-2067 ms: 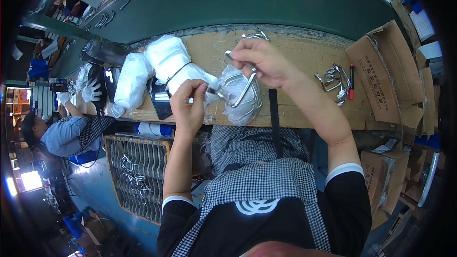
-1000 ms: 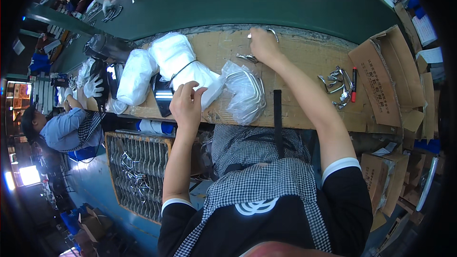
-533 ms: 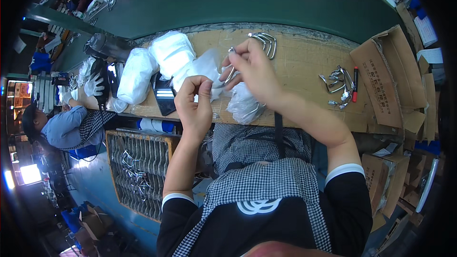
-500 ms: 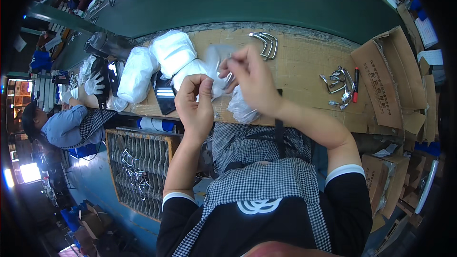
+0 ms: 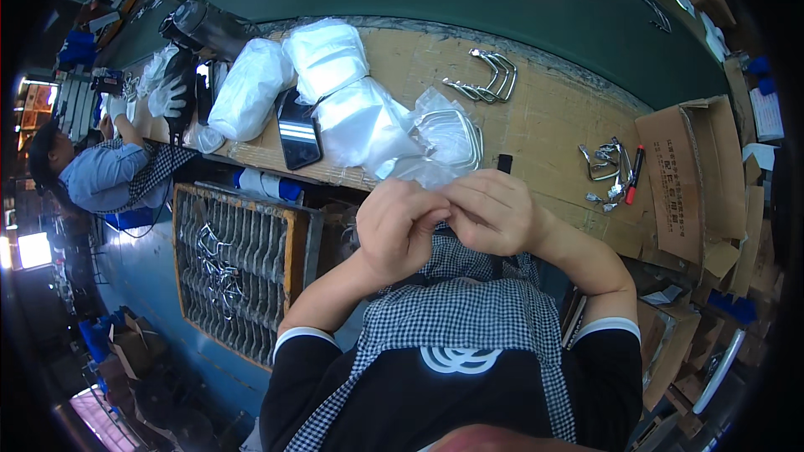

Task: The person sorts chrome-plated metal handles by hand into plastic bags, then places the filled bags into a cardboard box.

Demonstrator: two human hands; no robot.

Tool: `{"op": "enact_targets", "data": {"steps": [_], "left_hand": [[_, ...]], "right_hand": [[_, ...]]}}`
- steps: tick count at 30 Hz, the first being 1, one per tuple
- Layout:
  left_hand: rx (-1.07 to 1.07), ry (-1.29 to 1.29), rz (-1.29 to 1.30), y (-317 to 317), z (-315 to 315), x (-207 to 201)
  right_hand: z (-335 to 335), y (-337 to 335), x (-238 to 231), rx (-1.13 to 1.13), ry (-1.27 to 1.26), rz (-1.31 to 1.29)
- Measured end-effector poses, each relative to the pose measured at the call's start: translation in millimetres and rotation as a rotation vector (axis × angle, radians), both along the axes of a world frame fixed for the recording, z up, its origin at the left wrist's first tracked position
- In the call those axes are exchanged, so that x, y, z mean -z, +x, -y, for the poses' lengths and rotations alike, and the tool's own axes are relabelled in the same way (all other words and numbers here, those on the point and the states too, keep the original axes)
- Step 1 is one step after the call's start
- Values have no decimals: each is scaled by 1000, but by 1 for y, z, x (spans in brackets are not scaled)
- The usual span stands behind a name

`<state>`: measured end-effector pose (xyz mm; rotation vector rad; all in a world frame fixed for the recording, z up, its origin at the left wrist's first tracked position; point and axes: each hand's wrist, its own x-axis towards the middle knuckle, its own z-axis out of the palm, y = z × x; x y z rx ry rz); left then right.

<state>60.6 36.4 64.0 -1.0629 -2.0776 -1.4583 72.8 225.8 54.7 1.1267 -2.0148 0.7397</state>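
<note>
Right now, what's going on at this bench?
A person in a checked apron has both hands together at the bench edge: left hand and right hand meet fingertip to fingertip just below a clear plastic bag holding a bent metal wire part. What they pinch is hidden. More wire parts lie farther back.

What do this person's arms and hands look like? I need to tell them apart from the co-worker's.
Both hands, left hand and right hand, are bare, with no gloves. Forearms are bare below short black sleeves with white cuffs. A black-and-white checked apron covers the chest.
</note>
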Motion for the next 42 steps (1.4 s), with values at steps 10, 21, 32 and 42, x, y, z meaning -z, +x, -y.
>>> {"op": "enact_targets", "data": {"steps": [10,21,32,42], "left_hand": [[-446,-895,-184,-59,95,101],[-421,-593,-146,-65,60,52],[-310,-423,80,-55,30,57],[-117,-473,138,-13,16,74]], "right_hand": [[6,-30,24,7,199,336],[3,-38,28,279,434,702],[-5,-29,22,109,-3,634],[1,-21,33,237,-258,670]]}}
